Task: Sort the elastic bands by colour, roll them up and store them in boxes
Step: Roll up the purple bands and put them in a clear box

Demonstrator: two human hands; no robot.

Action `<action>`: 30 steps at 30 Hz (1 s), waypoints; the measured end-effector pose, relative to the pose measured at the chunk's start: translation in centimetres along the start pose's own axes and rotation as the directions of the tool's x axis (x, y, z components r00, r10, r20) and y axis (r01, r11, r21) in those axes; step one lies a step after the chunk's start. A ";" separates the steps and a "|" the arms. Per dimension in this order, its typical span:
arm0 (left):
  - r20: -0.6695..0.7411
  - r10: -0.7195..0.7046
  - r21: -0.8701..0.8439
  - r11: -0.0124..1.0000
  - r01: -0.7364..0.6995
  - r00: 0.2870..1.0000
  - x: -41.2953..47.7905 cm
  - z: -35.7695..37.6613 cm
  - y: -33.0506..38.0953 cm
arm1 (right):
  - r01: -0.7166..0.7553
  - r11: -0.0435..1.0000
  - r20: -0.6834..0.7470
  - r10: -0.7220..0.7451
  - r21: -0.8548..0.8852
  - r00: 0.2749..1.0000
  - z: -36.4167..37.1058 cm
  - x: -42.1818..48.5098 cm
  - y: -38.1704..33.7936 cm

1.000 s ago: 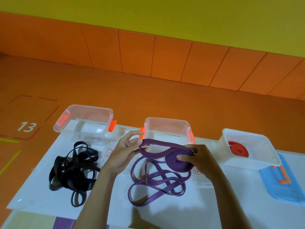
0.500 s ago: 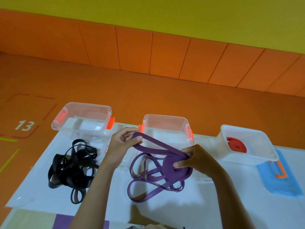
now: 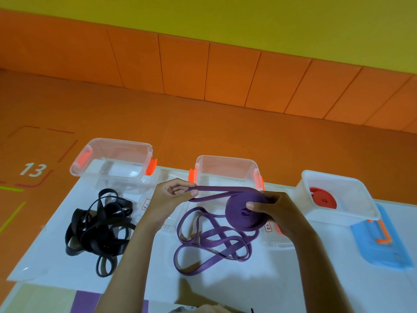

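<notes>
Single head-worn wide-angle view, close above the white table (image 3: 316, 281), looking forward and down toward the orange padded wall (image 3: 228, 71); frame rolled, wall line dropping rightward.

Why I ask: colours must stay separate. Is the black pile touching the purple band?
Apart. The head view shows bare white table between the black pile and the purple band.

Right hand (image 3: 279, 213) grips purple roll (image 3: 243, 211); left hand (image 3: 168, 199) pinches strand.
</notes>
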State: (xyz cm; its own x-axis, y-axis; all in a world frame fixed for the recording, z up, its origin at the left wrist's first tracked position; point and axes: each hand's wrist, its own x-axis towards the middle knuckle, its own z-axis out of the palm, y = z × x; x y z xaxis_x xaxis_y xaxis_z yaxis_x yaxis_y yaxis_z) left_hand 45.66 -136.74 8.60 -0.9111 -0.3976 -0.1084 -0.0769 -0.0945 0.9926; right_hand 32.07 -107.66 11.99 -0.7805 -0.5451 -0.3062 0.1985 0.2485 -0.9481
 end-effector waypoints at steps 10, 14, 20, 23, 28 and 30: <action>0.064 -0.075 0.011 0.997 0.074 0.995 0.1 1.4 -1.1 | -0.121 0.966 -0.031 0.132 0.227 0.991 0.1 0.3 1.0; 0.089 -0.115 -0.025 0.993 0.118 0.989 -0.1 1.3 -1.7 | -0.126 0.957 -0.034 0.140 0.262 0.990 0.3 0.4 1.4; -0.029 -0.118 -0.051 0.992 0.117 0.993 0.5 0.8 -1.8 | -0.045 0.979 -0.065 0.059 0.197 0.996 0.9 0.1 1.6; -0.050 -0.110 -0.063 0.992 0.106 0.993 0.5 0.7 -1.8 | -0.003 0.988 -0.108 0.020 0.154 0.994 1.1 0.3 1.6; -0.069 -0.131 -0.195 0.974 0.116 0.989 0.2 0.3 -1.5 | 0.079 0.987 -0.125 -0.062 0.137 0.990 1.4 0.2 1.7; -0.066 -0.136 -0.222 0.968 0.118 0.989 0.1 0.3 -1.5 | 0.089 0.989 -0.148 -0.071 0.121 0.986 2.0 0.3 1.7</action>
State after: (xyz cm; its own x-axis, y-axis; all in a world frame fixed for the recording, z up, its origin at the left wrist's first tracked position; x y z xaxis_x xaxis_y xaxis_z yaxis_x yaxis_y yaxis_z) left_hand 45.53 -136.38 7.12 -0.8637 -0.4400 -0.2458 -0.0926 -0.3408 0.9356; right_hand 33.32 -108.97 10.10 -0.8716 -0.4369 -0.2223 0.1982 0.1006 -0.9750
